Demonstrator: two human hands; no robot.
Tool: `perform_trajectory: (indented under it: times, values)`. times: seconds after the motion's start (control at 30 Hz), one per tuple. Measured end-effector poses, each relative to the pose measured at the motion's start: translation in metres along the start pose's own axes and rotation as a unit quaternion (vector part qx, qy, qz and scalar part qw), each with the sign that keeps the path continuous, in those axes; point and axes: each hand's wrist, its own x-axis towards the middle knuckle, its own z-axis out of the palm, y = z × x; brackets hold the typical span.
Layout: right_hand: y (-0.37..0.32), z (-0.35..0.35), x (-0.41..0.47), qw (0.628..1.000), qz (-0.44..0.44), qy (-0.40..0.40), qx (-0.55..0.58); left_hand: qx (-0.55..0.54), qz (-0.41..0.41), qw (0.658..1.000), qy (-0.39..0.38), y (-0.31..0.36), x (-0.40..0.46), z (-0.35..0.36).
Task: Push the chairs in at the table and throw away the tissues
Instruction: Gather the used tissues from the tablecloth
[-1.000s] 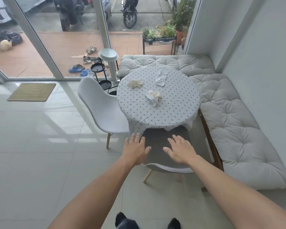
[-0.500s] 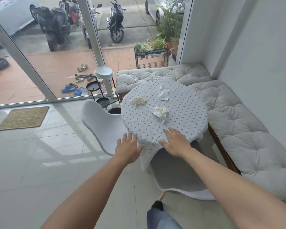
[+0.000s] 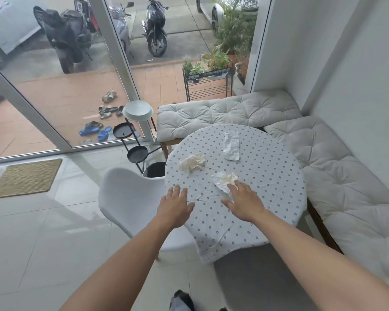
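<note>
Cloth-covered table (image 3: 267,198); crumpled paper tissues (image 3: 223,179); smooth plastic chair (image 3: 126,198).

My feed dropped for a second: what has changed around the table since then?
Both hands left the grey chair and reached forward over the round dotted tablecloth. The right hand now touches the nearest crumpled tissue, not gripping it; the left hand hovers open. All three tissues and the white chair stayed put.

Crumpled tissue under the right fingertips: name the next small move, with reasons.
Probably close the right hand on the crumpled white tissue. Its fingertips already reach the tissue's near edge, open and flat on the round dotted tablecloth, so no grasp exists yet. The left hand hovers open, free for the cream crumpled tissue afterwards.
</note>
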Motion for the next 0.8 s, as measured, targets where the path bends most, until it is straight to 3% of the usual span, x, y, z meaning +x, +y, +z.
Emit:
perform_trajectory:
  times: [0.4,0.6,0.8]
  values:
    - [0.034,0.033,0.13,0.995,0.082,-0.047,0.036,0.014,0.103,0.993,-0.062,-0.014,0.231,-0.012]
    - [0.033,0.064,0.177,0.991,0.081,-0.095,0.051,0.038,0.134,0.987,-0.079,-0.03,0.297,-0.006]
    - [0.03,0.082,0.17,0.996,0.086,-0.003,0.035,0.058,0.152,0.981,-0.101,-0.043,0.322,0.009]
